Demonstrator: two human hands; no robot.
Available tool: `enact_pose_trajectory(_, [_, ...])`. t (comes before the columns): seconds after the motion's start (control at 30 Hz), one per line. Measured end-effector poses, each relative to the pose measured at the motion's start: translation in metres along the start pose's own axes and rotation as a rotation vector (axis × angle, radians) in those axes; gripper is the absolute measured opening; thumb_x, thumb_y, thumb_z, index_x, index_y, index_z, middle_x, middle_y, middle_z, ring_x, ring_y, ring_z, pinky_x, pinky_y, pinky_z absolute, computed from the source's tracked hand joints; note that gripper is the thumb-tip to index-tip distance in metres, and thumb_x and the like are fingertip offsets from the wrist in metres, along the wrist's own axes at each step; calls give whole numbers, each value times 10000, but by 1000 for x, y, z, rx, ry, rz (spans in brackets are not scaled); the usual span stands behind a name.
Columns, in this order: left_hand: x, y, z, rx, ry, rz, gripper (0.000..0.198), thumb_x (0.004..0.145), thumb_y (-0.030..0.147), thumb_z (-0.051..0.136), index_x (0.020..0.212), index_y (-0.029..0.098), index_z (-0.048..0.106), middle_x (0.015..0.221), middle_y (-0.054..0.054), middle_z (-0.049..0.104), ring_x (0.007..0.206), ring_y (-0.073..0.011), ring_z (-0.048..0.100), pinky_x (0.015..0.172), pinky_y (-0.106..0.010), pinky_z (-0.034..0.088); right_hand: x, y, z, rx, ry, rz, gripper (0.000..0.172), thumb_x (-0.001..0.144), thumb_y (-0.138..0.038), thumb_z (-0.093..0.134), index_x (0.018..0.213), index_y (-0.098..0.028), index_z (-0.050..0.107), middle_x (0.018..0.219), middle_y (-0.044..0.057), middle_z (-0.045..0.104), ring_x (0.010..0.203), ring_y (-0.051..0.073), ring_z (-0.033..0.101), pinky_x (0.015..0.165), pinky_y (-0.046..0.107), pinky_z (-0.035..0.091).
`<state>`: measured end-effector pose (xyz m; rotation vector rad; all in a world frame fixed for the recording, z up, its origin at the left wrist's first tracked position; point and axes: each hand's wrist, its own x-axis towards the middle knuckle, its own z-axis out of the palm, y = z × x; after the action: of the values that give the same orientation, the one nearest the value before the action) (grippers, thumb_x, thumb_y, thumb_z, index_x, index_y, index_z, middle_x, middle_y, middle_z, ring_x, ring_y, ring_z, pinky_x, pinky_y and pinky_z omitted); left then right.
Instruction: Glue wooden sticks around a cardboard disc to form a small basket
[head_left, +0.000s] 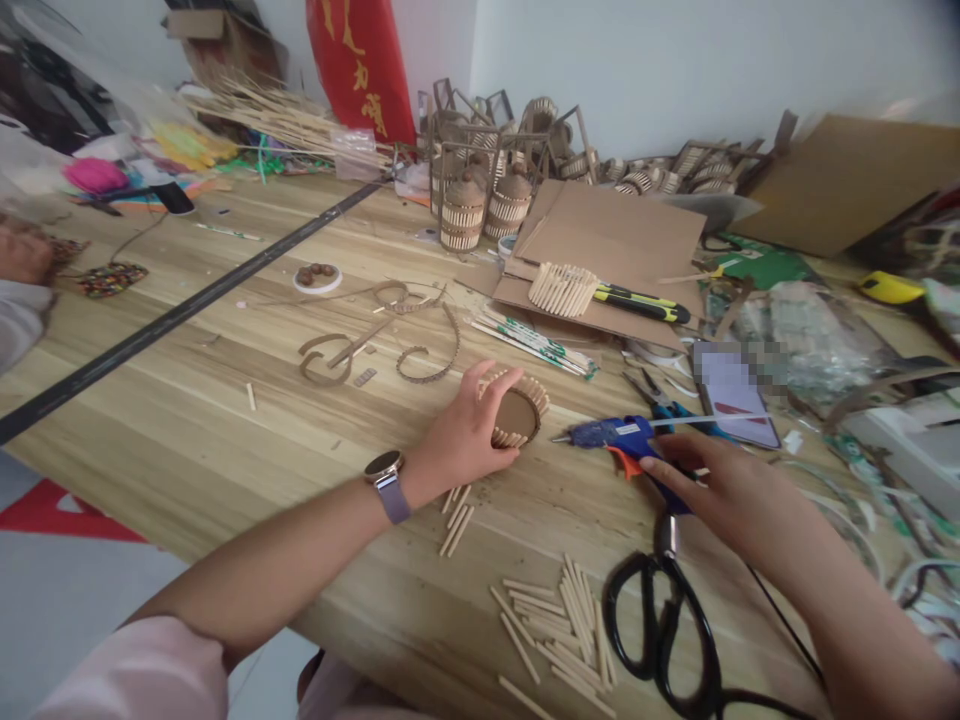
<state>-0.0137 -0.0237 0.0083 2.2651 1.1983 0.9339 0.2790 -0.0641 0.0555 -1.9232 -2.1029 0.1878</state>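
My left hand [466,432], with a watch on its wrist, is closed around a small round piece [519,412] made of a cardboard disc ringed with short wooden sticks, holding it on the wooden table [187,440]. My right hand [720,482] lies over the handle of a blue hot glue gun [622,436] that rests on the table with its nozzle pointing left toward the round piece. The right fingers are stretched out over the gun, touching it rather than wrapped around it.
Loose wooden sticks [559,625] and black scissors [660,625] lie near the front edge. Cardboard strips [420,345], a yellow utility knife [641,303], flat cardboard [607,240], pliers and finished stick baskets [480,205] crowd the back. Another person's arm [22,270] shows at far left.
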Motion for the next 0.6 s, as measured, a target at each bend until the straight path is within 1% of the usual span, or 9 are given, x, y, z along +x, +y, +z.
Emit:
enact_pose_trajectory(0.03, [0,0,0,4,-2,-2,954,672,139,793,1441,265,242,1474,-177,259,1378,-365,378,1087,-546,425,-5,-8,-1,-58,5,-15,345,816,-533,549,793,-217,686,742,90,725,648,267,676,550,355,493])
enact_pose_trajectory(0.07, [0,0,0,9,-6,-7,948,676,146,794,1440,262,244,1475,-177,257,1378,-364,378,1088,-544,425,-10,-18,-3,-82,-56,-36,292,812,-493,568,720,-229,653,704,81,710,636,263,671,537,344,478])
enact_pose_trajectory(0.17, [0,0,0,23,-13,-16,942,682,166,796,1440,264,243,1482,-177,250,1349,-353,419,1083,-534,433,-31,-54,-7,-65,-394,-134,165,758,-304,666,625,-246,587,572,3,665,504,196,635,449,273,395])
enact_pose_trajectory(0.2, [-1,1,0,25,-13,-17,942,683,167,794,1439,265,242,1483,-178,250,1333,-348,440,1079,-530,437,-40,-66,-8,-75,-472,-185,154,736,-272,702,628,-247,595,592,-8,681,516,192,645,455,265,392])
enact_pose_trajectory(0.23, [-1,1,0,27,-13,-16,941,682,164,792,1438,262,240,1482,-181,252,1313,-344,462,1073,-527,443,-48,-76,-8,-86,-503,-249,145,716,-237,724,639,-248,601,611,-16,694,525,190,654,466,263,394])
enact_pose_trajectory(0.3, [0,1,0,31,-11,-13,939,682,156,787,1437,250,236,1478,-192,257,1271,-337,503,1056,-524,457,-64,-93,-6,-84,-466,-415,139,694,-190,733,722,-245,609,669,-21,717,580,193,679,501,266,423])
enact_pose_trajectory(0.4, [0,2,-1,45,-8,-10,933,686,154,784,1435,237,235,1474,-205,264,1239,-336,530,1044,-529,465,-86,-108,7,-71,-364,-623,218,702,-166,710,874,-238,597,768,-24,735,674,191,706,580,275,471])
enact_pose_trajectory(0.47, [0,2,-1,54,-6,-10,937,683,157,790,1435,239,237,1480,-206,261,1247,-342,524,1045,-531,466,-98,-111,24,-66,-315,-740,189,713,-164,691,828,-236,561,715,-50,710,590,167,679,526,277,451])
enact_pose_trajectory(0.6, [-1,2,-1,63,-3,-1,942,676,157,797,1435,228,243,1477,-211,264,1268,-355,507,1032,-524,479,-112,-108,58,-87,-212,-781,156,765,-194,661,733,-236,514,632,-58,669,513,157,641,457,289,403])
